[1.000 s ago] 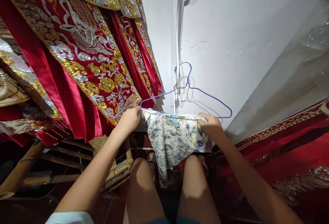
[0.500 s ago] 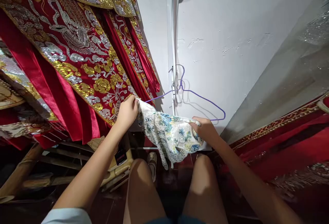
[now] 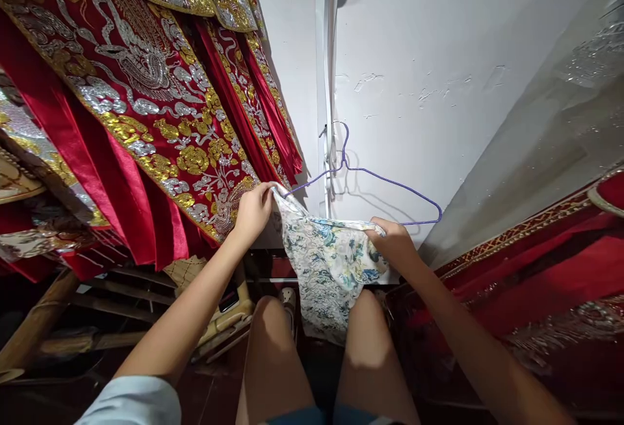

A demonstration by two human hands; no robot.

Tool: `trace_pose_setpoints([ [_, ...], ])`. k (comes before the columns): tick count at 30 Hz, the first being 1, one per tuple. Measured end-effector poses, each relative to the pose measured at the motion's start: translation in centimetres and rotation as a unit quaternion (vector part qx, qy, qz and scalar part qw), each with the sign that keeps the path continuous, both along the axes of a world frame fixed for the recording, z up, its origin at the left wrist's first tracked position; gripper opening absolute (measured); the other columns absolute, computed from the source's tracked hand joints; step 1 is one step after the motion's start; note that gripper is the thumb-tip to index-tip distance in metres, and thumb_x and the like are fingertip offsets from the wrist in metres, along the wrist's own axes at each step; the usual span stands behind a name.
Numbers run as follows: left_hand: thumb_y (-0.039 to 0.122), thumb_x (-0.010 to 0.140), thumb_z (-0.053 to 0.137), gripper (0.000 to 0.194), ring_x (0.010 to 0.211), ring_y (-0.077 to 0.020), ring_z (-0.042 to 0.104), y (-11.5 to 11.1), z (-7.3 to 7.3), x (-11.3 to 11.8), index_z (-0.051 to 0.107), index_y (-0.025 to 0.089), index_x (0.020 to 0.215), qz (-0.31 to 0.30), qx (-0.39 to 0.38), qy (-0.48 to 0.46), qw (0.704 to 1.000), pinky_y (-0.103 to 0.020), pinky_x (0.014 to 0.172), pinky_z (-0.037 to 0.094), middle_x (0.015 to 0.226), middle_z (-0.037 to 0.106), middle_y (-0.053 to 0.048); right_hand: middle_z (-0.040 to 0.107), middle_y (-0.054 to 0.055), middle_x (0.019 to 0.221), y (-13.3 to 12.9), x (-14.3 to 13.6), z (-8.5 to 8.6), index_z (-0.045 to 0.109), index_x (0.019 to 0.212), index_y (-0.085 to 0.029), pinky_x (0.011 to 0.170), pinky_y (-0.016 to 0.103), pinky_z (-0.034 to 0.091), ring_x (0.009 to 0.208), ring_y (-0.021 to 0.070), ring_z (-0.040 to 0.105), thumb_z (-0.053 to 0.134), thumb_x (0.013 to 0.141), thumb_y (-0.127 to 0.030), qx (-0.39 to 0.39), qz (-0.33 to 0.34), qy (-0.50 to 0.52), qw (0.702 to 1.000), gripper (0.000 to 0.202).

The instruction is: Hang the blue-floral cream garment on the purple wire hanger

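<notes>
A white garment with a blue and yellow floral print (image 3: 324, 259) hangs between my two hands, its lower part reaching down between my knees. My left hand (image 3: 254, 209) pinches its upper left corner. On the other side, my right hand (image 3: 392, 241) grips the top edge. The purple hanger (image 3: 385, 181) hangs by its hook at the white wall strip. Its left end reaches into the garment beside my left fingers. Its right end sticks out bare beyond my right hand. Which kind of garment it is, I cannot tell.
Red costumes with gold and silver embroidery (image 3: 190, 119) hang at the left. A bamboo chair (image 3: 229, 321) stands below them. White wall (image 3: 414, 41) lies ahead, with a narrow vertical strip (image 3: 324, 35). Red fringed cloth (image 3: 550, 282) is at the right.
My left hand has moved right and slightly up, bringing the garment's corner over the hanger's left end. The garment now hangs lower and more spread out. The hanger's right end has shifted right.
</notes>
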State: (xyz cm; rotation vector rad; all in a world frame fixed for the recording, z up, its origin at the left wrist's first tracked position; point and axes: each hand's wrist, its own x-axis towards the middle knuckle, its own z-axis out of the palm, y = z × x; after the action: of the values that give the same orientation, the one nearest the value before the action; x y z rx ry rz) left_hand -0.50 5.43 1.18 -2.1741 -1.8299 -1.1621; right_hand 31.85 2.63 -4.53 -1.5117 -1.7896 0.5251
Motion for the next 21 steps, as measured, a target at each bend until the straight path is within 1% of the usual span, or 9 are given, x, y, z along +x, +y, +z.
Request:
trace_pose_setpoints([
  [3,0.021,0.097,0.045,0.03,0.075,-0.0199,0.069,0.1,1.3,2.5,0.07,0.017,0.113,-0.089,0.025,-0.021,0.996,-0.029,0.076,0.051,0.091,0.076,-0.007,0.041,-0.003,0.059,-0.4,-0.4,-0.2,0.044,0.064,-0.024,0.055,0.026,0.03,0.06,0.0163,0.038,0.051,0.081,-0.034,-0.007,0.033,0.014,0.999,0.021],
  [5,0.02,0.097,0.045,0.029,0.08,-0.0201,0.069,0.6,1.7,3.6,0.066,0.016,0.116,-0.143,0.017,-0.003,0.99,-0.03,0.079,0.051,0.094,0.075,-0.008,0.047,-0.003,0.061,-0.8,-0.4,-0.2,0.051,0.067,-0.024,0.055,0.026,0.032,0.06,0.0159,0.042,0.049,0.081,-0.031,-0.013,0.082,0.034,0.996,0.016],
  [7,0.019,0.097,0.044,0.028,0.091,-0.0219,0.069,1.2,1.6,3.8,0.063,0.014,0.117,-0.18,0.015,0.018,0.983,-0.031,0.084,0.051,0.102,0.073,-0.01,0.059,-0.001,0.069,-1.3,-0.1,-0.2,0.064,0.083,-0.024,0.056,0.026,0.037,0.062,0.016,0.049,0.049,0.078,-0.025,0.011,0.09,0.061,0.994,0.016],
  [9,0.019,0.098,0.043,0.027,0.098,-0.0226,0.068,1.8,1.5,3.3,0.063,0.014,0.114,-0.202,0.014,0.034,0.979,-0.033,0.088,0.051,0.108,0.072,-0.012,0.067,0.0,0.08,-1.6,0.7,0.0,0.066,0.117,-0.024,0.057,0.025,0.04,0.064,0.0164,0.055,0.051,0.074,-0.02,0.071,0.021,0.111,0.991,0.046],
  [12,0.018,0.097,0.041,0.026,0.099,-0.0225,0.068,2.3,1.6,2.2,0.064,0.015,0.11,-0.212,0.007,0.057,0.976,-0.033,0.089,0.05,0.106,0.072,-0.011,0.069,0.001,0.083,-0.8,2.6,0.9,0.038,0.154,-0.023,0.057,0.026,0.044,0.065,0.0175,0.06,0.058,0.073,-0.021,0.127,-0.107,0.168,0.972,0.083],
  [14,0.019,0.097,0.041,0.027,0.098,-0.023,0.067,2.3,2.2,1.7,0.064,0.015,0.11,-0.216,0.0,0.078,0.973,-0.033,0.087,0.05,0.105,0.072,-0.011,0.07,0.003,0.083,0.1,4.2,1.9,0.047,0.149,-0.019,0.061,0.028,0.047,0.07,0.0197,0.063,0.065,0.073,-0.027,0.099,-0.118,0.14,0.978,0.078],
  [17,0.024,0.099,0.04,0.027,0.095,-0.0242,0.066,2.1,3.3,1.1,0.063,0.015,0.107,-0.213,-0.014,0.097,0.972,-0.034,0.084,0.048,0.102,0.071,-0.012,0.075,0.01,0.09,1.2,6.7,3.9,0.076,0.106,-0.015,0.071,0.032,0.051,0.085,0.026,0.067,0.073,0.071,-0.036,-0.023,-0.017,0.117,0.993,0.041],
  [19,0.032,0.1,0.041,0.028,0.089,-0.0234,0.064,2.0,3.6,0.5,0.063,0.016,0.105,-0.184,-0.022,0.079,0.979,-0.033,0.079,0.047,0.097,0.07,-0.009,0.076,0.012,0.088,1.3,8.1,4.9,0.076,0.088,-0.015,0.071,0.035,0.053,0.085,0.0285,0.068,0.079,0.07,-0.044,-0.143,0.06,0.15,0.976,0.034],
  [21,0.041,0.1,0.043,0.031,0.081,-0.0214,0.062,1.8,3.3,-0.2,0.062,0.017,0.1,-0.151,-0.039,0.034,0.987,-0.031,0.074,0.045,0.09,0.069,-0.006,0.075,0.012,0.078,1.2,9.0,5.4,0.074,0.08,-0.017,0.065,0.037,0.055,0.074,0.0294,0.069,0.085,0.061,-0.053,-0.19,0.072,0.21,0.956,0.042],
])
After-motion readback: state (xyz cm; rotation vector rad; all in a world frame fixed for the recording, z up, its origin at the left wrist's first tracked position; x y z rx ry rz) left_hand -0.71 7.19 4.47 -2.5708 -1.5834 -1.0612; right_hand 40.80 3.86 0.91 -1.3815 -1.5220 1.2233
